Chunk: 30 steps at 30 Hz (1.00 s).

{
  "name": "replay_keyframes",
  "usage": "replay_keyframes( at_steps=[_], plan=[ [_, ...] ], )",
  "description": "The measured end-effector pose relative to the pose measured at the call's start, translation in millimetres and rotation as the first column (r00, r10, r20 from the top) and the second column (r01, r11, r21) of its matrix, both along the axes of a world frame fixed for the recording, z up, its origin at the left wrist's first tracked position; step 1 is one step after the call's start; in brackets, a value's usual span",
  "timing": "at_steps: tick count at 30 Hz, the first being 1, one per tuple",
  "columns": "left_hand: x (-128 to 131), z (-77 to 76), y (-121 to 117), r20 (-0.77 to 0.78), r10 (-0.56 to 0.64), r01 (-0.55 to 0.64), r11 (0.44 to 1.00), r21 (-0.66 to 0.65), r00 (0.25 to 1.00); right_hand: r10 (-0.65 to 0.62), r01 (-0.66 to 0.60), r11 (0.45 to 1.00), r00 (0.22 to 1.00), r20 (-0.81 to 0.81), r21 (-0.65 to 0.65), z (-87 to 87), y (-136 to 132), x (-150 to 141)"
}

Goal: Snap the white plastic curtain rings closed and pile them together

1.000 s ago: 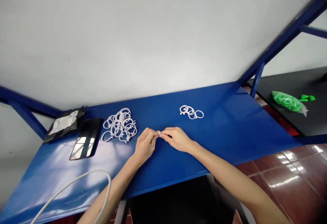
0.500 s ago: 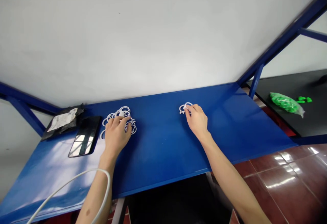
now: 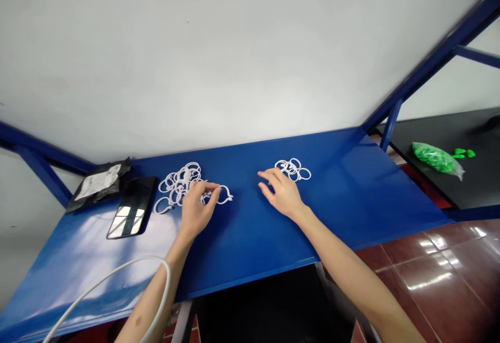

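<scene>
Between thumb and fingers, my left hand (image 3: pixel 198 208) pinches a white plastic ring (image 3: pixel 225 195), which sticks out to the right with a small clasp on its edge. Beneath and behind that hand lies a tangled pile of similar white rings (image 3: pixel 180 179) on the blue table (image 3: pixel 250 228). My right hand (image 3: pixel 283 193) hovers over the table with fingers apart and nothing in them. Just beyond it sits a smaller group of white rings (image 3: pixel 297 170), partly hidden by its fingers.
A black phone (image 3: pixel 133 207) lies left of the pile, beside a black plastic package (image 3: pixel 99 184) with a white label. A white cable (image 3: pixel 105 279) loops over my left forearm. On a dark table (image 3: pixel 480 176) at right rests a clear bag of green pieces (image 3: pixel 437 158).
My left hand has moved right, bringing a ring out from the pile. My right hand has let go of a ring at the small group and drawn back leftward, its fingers opening.
</scene>
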<state>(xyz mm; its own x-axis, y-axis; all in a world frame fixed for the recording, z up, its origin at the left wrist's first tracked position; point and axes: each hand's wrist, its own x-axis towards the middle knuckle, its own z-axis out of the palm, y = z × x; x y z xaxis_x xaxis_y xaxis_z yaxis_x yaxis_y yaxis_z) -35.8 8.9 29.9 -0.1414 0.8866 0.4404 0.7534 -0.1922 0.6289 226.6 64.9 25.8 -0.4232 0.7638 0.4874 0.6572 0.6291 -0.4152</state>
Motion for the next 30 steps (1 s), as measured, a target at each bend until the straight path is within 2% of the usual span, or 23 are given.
replay_keyframes(
  at_steps=[2,4,8,11,13,17,19,23,27,30],
  plan=[
    [12.5,-2.7,-2.7,0.072,-0.084,0.089,0.993,-0.073,0.994,0.176,-0.176,0.984,0.984,-0.006,-0.035,-0.4,-9.4,-9.4],
    [23.2,-7.2,-4.7,0.113,-0.174,0.188,0.975,-0.119,0.978,0.300,-0.299,0.953,0.954,0.022,-0.042,-0.5,-17.0,-16.6],
    [36.5,-15.4,-6.0,0.129,-0.312,0.329,0.935,-0.137,0.941,0.393,-0.390,0.917,0.919,0.029,-0.077,-3.0,-22.3,-21.2],
    [39.6,-16.6,-5.9,0.098,-0.312,0.322,0.940,-0.110,0.945,0.390,-0.394,0.913,0.919,-0.059,-0.104,-10.6,-18.6,-18.9],
    [40.1,-15.6,-6.4,0.080,-0.294,0.300,0.951,-0.073,0.952,0.341,-0.346,0.932,0.938,-0.065,-0.110,-17.0,-15.2,-16.6],
    [41.7,-16.8,-8.9,0.001,-0.343,0.343,0.938,-0.045,0.939,0.209,-0.203,0.973,0.977,0.049,-0.107,-25.4,-11.8,-13.4],
    [43.3,-20.3,-9.4,-0.062,-0.362,0.359,0.932,-0.046,0.930,0.186,-0.176,0.980,0.977,0.103,-0.095,-26.0,-12.5,-13.6],
    [43.4,-27.2,-7.4,-0.111,-0.334,0.332,0.943,-0.033,0.936,0.229,-0.220,0.972,0.967,0.113,-0.084,-22.5,-15.9,-16.8],
    [40.0,-28.4,-5.0,-0.065,-0.314,0.314,0.949,-0.019,0.947,0.286,-0.280,0.945,0.958,0.017,-0.169,-17.6,-18.4,-18.2],
    [38.9,-27.8,-5.1,-0.035,-0.320,0.320,0.948,-0.008,0.947,0.281,-0.279,0.934,0.959,-0.025,-0.222,-14.9,-19.2,-18.0]
  ],
)
